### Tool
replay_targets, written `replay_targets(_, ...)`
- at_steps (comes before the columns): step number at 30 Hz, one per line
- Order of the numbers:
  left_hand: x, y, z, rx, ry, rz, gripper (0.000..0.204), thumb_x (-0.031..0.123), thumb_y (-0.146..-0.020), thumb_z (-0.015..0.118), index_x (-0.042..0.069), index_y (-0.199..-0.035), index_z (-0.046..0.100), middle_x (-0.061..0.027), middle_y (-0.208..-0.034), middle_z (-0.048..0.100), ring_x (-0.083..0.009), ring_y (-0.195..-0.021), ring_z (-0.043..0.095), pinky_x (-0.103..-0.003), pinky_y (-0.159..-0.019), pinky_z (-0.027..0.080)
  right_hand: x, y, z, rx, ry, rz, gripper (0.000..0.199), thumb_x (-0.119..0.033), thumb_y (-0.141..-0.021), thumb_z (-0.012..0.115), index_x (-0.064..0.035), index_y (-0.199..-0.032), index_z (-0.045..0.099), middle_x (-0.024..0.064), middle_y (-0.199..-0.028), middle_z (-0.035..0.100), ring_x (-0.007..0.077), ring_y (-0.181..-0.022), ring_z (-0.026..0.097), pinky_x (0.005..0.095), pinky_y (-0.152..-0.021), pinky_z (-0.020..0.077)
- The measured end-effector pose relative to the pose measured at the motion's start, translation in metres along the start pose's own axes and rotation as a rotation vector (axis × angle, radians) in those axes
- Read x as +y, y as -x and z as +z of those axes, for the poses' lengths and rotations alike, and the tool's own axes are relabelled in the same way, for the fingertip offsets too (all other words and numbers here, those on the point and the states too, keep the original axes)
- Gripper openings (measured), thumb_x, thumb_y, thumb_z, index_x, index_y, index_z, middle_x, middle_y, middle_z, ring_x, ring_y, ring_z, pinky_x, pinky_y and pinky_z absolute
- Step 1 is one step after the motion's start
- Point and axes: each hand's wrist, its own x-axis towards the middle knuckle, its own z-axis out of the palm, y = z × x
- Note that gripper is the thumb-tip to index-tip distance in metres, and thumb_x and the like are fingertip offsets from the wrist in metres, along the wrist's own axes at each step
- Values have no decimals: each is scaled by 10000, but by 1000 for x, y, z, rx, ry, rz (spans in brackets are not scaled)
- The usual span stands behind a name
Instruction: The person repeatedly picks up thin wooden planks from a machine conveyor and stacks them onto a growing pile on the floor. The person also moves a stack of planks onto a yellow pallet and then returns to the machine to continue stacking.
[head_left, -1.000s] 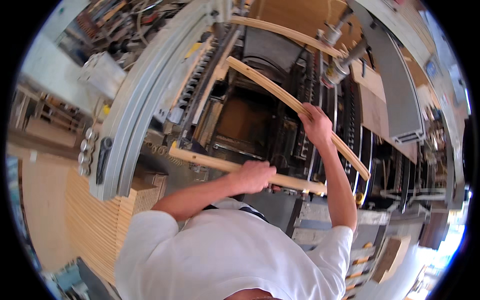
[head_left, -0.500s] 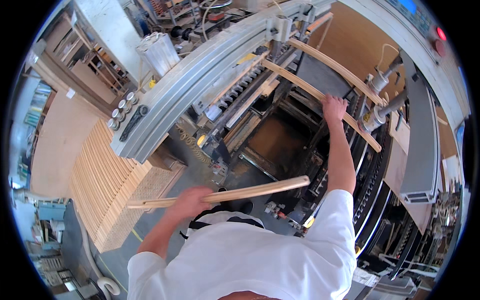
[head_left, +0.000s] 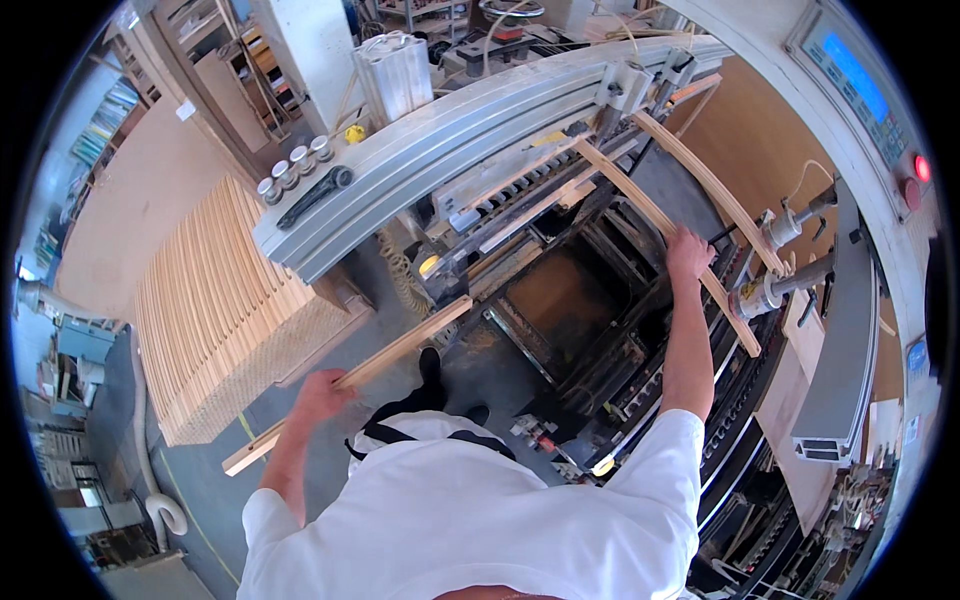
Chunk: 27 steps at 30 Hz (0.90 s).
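My left hand point(head_left: 325, 395) is closed around a slim wooden strip point(head_left: 410, 340), which slants upward to the right beside my body. Out over the machine, my right hand point(head_left: 688, 255) has its fingers wrapped over a second wooden strip point(head_left: 630, 188) near its right part. That strip lies across the machine bed, its near end close to a metal cylinder clamp point(head_left: 757, 298). Beyond it runs a slightly curved wooden strip point(head_left: 705, 180), ending by another cylinder clamp point(head_left: 785, 228).
To the left stands a large stack of wooden strips point(head_left: 215, 310). A thick aluminium beam point(head_left: 450, 125) arches over the machine, with a black-handled tool point(head_left: 315, 197) on it. At upper right is a control panel point(head_left: 855, 80) with a red button. A hose point(head_left: 150, 450) lies on the floor.
My left hand has moved left with its strip, which now tilts more steeply. My right hand stays on the strip in the machine. The whole view has shifted.
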Motion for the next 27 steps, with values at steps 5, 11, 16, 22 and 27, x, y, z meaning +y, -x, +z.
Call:
replay_targets(5, -21, 31, -20, 40, 116, -72, 323, 248, -815, 723, 56, -1074, 710, -154, -827, 697, -239, -735, 644, -370, -737, 514, -1, -3, -2, -38, 25, 42, 335, -371, -890, 585, -162, -1144, 650, 122, -1115, 680, 331, -1102, 611, 511, -945, 417)
replay_targets(11, -84, 69, -62, 104, 200, -96, 252, 253, -851, 696, 35, -978, 709, -89, -709, 642, -149, -682, 585, -346, -657, 486, -36, 2, -17, 197, -129, 140, 487, -419, -847, 650, -132, -1240, 641, 141, -1213, 646, 330, -1132, 601, 482, -951, 460)
replay_targets(16, -165, 114, -124, 31, 363, -206, 238, 292, -885, 664, 59, -913, 705, -11, -679, 603, -105, -661, 552, -310, -610, 457, -100, 45, -42, 321, -730, 15, 481, -337, -911, 656, 21, -1230, 622, 227, -1170, 660, 339, -1074, 643, 396, -937, 494)
replay_targets(22, -313, 149, -200, 371, 672, -192, 330, 335, -888, 693, 24, -997, 711, -21, -813, 668, -121, -725, 610, -311, -666, 489, -250, 178, -85, 204, -1145, -106, 270, -172, -952, 635, 47, -1109, 654, 116, -958, 681, 195, -840, 645, 318, -786, 538)
replay_targets(27, -469, 122, -263, 824, 534, -337, 374, 365, -880, 691, 25, -1035, 717, -50, -847, 689, -138, -787, 647, -314, -728, 519, -375, 296, -62, -152, -1336, -170, 155, -64, -921, 624, 32, -1033, 673, 66, -905, 670, 149, -795, 612, 284, -725, 514)
